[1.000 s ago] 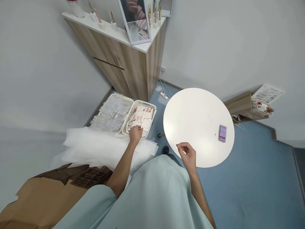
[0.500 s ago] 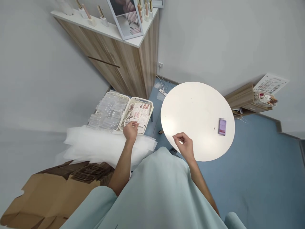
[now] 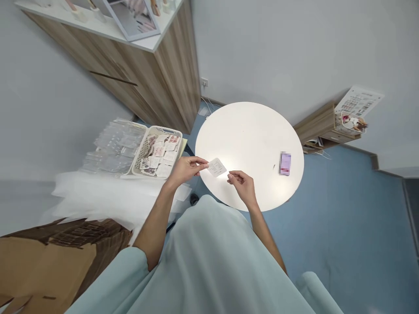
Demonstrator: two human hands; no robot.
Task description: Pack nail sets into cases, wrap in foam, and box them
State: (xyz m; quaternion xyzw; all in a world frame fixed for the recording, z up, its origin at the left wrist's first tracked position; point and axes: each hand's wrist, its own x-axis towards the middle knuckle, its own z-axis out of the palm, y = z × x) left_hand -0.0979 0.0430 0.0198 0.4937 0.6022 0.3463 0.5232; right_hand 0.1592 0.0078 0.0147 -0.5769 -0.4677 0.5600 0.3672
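My left hand [image 3: 187, 170] pinches one corner of a small white square packet [image 3: 216, 167] with printed lines on it. The packet is held over the near left part of a round white table [image 3: 252, 126]. My right hand [image 3: 242, 186] is just right of the packet, apart from it, thumb and fingertips pressed together. Whatever may be between those fingertips is too small to make out. To the left, beyond my left forearm, a white basket [image 3: 135, 158] holds several similar printed packets [image 3: 170, 156].
A phone-sized purple item [image 3: 285, 164], blurred, lies on the table's right side. Clear plastic cases [image 3: 114, 144] fill another basket at left, behind white sheets [image 3: 108, 192] and folded cardboard [image 3: 46, 266]. A wooden cabinet [image 3: 173, 74] and a low shelf [image 3: 327, 124] stand by the walls.
My left hand has come from the packet basket to the table's edge, now with a packet in it. My right hand stays pinched over the table. The view has shifted right.
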